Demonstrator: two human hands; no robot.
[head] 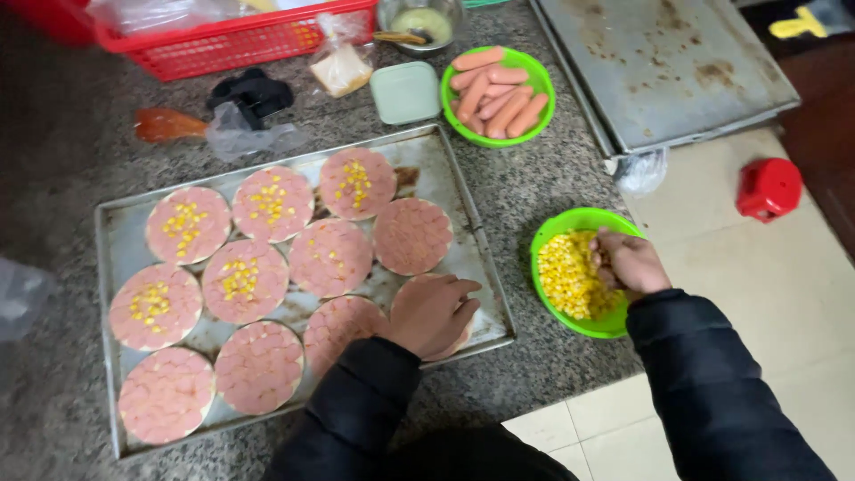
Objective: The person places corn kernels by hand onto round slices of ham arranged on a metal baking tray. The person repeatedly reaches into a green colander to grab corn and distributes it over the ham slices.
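Speckled grey granite counter (552,191) fills most of the view, with pale floor tiles off to the right. Sitting on it is a worn metal baking tray (445,169) loaded with round flat bases, each covered in pink ham slices; six of them have a little pile of yellow kernels in the middle, the rest are just ham.

Left hand (434,312) lies palm down on the near right base (450,343) of the tray, fingers relaxed and slightly spread, not gripping anything. Right hand (628,263) is down in the green bowl of corn (574,272), which sits just right of the tray at the counter edge; fingers are curled into the kernels, but I can't tell how much they've actually got hold of.

Farther back there's another green bowl with sausages (497,93), a pale green lid (406,92) beside it, a steel bowl with a spoon (419,22), a red basket (240,40) at the far left, and a second empty tray (663,62) far right. Red stool (769,187) on the floor.
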